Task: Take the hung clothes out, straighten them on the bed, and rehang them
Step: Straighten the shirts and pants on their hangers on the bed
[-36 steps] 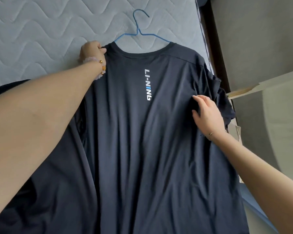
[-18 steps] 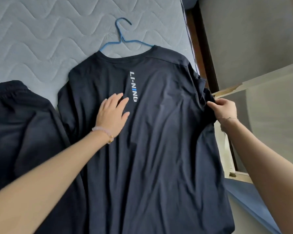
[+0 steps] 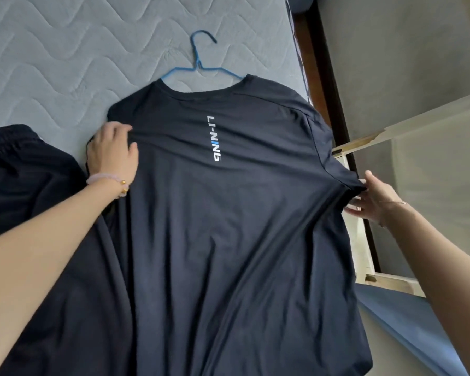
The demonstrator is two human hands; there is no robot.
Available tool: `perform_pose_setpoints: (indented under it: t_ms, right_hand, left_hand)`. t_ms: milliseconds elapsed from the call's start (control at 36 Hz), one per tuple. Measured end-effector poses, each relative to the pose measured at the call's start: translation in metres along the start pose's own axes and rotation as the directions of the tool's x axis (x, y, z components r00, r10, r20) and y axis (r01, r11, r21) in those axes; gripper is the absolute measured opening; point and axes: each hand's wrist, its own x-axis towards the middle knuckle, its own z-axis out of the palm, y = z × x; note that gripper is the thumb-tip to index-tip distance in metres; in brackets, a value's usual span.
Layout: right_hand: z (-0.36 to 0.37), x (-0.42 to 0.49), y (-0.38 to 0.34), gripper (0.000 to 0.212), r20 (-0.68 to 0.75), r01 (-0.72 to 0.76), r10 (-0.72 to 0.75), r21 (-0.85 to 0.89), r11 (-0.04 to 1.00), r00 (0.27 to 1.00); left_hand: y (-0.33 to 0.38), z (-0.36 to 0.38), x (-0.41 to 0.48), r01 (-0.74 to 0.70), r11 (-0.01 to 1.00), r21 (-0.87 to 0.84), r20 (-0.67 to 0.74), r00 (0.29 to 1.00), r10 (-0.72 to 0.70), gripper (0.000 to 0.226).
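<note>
Left hand [image 3: 111, 153] has its fingers curled into the left sleeve of the T-shirt [image 3: 228, 213], bunching the cloth. My right hand [image 3: 375, 199] pinches the hem of the right sleeve between thumb and fingers and holds it out past the right edge of the bed [image 3: 65, 50]. From my remote seat I read this as the straightening step. The cloth is taut across the shoulders between the two grips, yet long creases run down the lower half toward the near edge.

The T-shirt lies back up along the right side of the bed, collar toward the far edge. A blue hanger [image 3: 198, 63] sits inside the neck with its hook flat on the bed.

Next, I judge, both sleeves need laying down flat and my palms need to sweep down the body to the hem. Then I'd check the hanger sits evenly in the shoulders before lifting by the hook. Too hard a pull on the right could drag the T-shirt off the edge.

My count:
- two hands
- one T-shirt
- one hanger
- one other dark garment [image 3: 25, 172] at the left edge of the bed, partly under my left forearm
- one bead bracelet [image 3: 106, 181] on the left wrist
</note>
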Motion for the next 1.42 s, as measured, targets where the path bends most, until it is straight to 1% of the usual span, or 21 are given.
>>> perform_pose_setpoints:
  t_ms: [83, 194, 333, 389, 417, 472, 528, 639, 694, 750, 944, 1000, 1028, 1083, 1111, 1167, 1194, 1222, 1278, 1361, 1417]
  right_hand:
    - [0.002, 0.008, 0.006, 0.033, 0.016, -0.022, 0.020, 0.138, 0.990, 1.000]
    - [0.006, 0.015, 0.005, 0.011, 0.093, -0.039, 0.018, 0.229, 0.973, 0.996]
    - [0.007, 0.010, -0.002, 0.022, 0.250, 0.005, -0.026, 0.087, 0.996, 0.968]
    - [0.006, 0.010, -0.003, 0.016, 0.272, 0.027, -0.035, 0.033, 0.999, 0.962]
    - [0.007, 0.009, -0.003, 0.012, 0.272, 0.040, -0.041, 0.010, 0.999, 0.961]
    - [0.008, 0.009, -0.003, 0.020, 0.275, 0.060, -0.053, -0.019, 0.998, 0.960]
    - [0.011, 0.005, -0.004, 0.005, 0.240, 0.100, -0.100, 0.014, 0.995, 0.966]
    - [0.012, 0.005, -0.007, 0.026, 0.129, 0.136, -0.163, 0.199, 0.971, 0.978]
    - [0.011, -0.001, -0.009, 0.017, 0.072, 0.152, -0.175, 0.255, 0.955, 0.982]
    - [0.011, -0.009, -0.011, 0.019, 0.019, 0.170, -0.182, 0.276, 0.946, 0.983]
    - [-0.011, -0.009, -0.010, 0.013, -0.130, 0.367, -0.354, 0.092, 0.926, 0.926]
    - [-0.019, -0.010, -0.012, 0.006, -0.213, 0.439, -0.428, 0.008, 0.898, 0.878]
    - [-0.021, -0.013, -0.014, 0.012, -0.259, 0.483, -0.474, -0.032, 0.875, 0.841]
    - [-0.025, -0.020, -0.019, 0.023, -0.325, 0.541, -0.531, -0.070, 0.838, 0.782]
    - [-0.027, -0.023, -0.019, 0.025, -0.341, 0.552, -0.537, -0.060, 0.832, 0.772]
    - [-0.032, -0.023, -0.018, 0.024, -0.355, 0.553, -0.527, -0.035, 0.833, 0.772]
    - [-0.033, -0.022, -0.016, 0.022, -0.355, 0.545, -0.522, -0.042, 0.837, 0.775]
    - [-0.034, -0.021, -0.015, 0.021, -0.349, 0.539, -0.523, -0.057, 0.840, 0.778]
    - [-0.036, -0.020, -0.011, 0.024, -0.338, 0.526, -0.512, -0.058, 0.849, 0.789]
    - [-0.038, -0.021, -0.011, 0.030, -0.348, 0.513, -0.490, -0.030, 0.858, 0.799]
    - [-0.039, -0.024, -0.012, 0.032, -0.356, 0.519, -0.495, -0.033, 0.854, 0.792]
  left_hand:
    - [-0.022, -0.005, -0.003, 0.148, 0.984, -0.100, 0.017, 0.989, -0.147, 0.039]
    - [-0.035, -0.014, -0.005, 0.304, 0.930, -0.205, 0.048, 0.953, -0.300, 0.041]
    - [-0.037, -0.021, 0.003, 0.379, 0.921, -0.094, 0.187, 0.915, -0.357, 0.047]
    - [-0.036, -0.026, 0.010, 0.413, 0.910, -0.046, 0.252, 0.886, -0.389, 0.045]
    - [-0.036, -0.029, 0.013, 0.401, 0.916, -0.011, 0.281, 0.881, -0.381, 0.043]
    - [-0.035, -0.034, 0.017, 0.354, 0.934, 0.043, 0.341, 0.874, -0.346, 0.038]
    - [-0.033, -0.037, 0.018, 0.316, 0.948, 0.028, 0.360, 0.882, -0.305, 0.036]
    - [-0.025, -0.042, 0.013, 0.300, 0.939, -0.168, 0.282, 0.927, -0.245, 0.040]
    - [-0.022, -0.044, 0.007, 0.327, 0.913, -0.245, 0.264, 0.928, -0.262, 0.042]
    - [-0.023, -0.045, 0.001, 0.317, 0.905, -0.283, 0.240, 0.937, -0.253, 0.039]
    - [-0.041, -0.055, -0.001, 0.214, 0.936, -0.281, 0.109, 0.976, -0.191, 0.030]
    - [-0.042, -0.061, 0.000, 0.208, 0.936, -0.283, 0.121, 0.976, -0.180, 0.033]
    - [-0.047, -0.063, 0.002, 0.218, 0.931, -0.293, 0.158, 0.971, -0.178, 0.036]
    - [-0.056, -0.069, 0.005, 0.302, 0.893, -0.335, 0.324, 0.926, -0.192, 0.045]
    - [-0.062, -0.073, 0.006, 0.388, 0.836, -0.388, 0.443, 0.874, -0.200, 0.048]
    - [-0.071, -0.081, 0.004, 0.569, 0.688, -0.449, 0.676, 0.721, -0.155, 0.039]
    - [-0.075, -0.085, 0.001, 0.620, 0.655, -0.432, 0.761, 0.640, -0.104, 0.032]
    - [-0.078, -0.087, 0.000, 0.643, 0.650, -0.406, 0.818, 0.572, -0.055, 0.032]
    - [-0.088, -0.090, -0.005, 0.648, 0.673, -0.358, 0.878, 0.479, 0.005, 0.057]
    - [-0.104, -0.094, -0.012, 0.625, 0.706, -0.334, 0.898, 0.438, 0.037, 0.088]
    - [-0.108, -0.096, -0.017, 0.636, 0.644, -0.426, 0.867, 0.491, 0.089, 0.088]
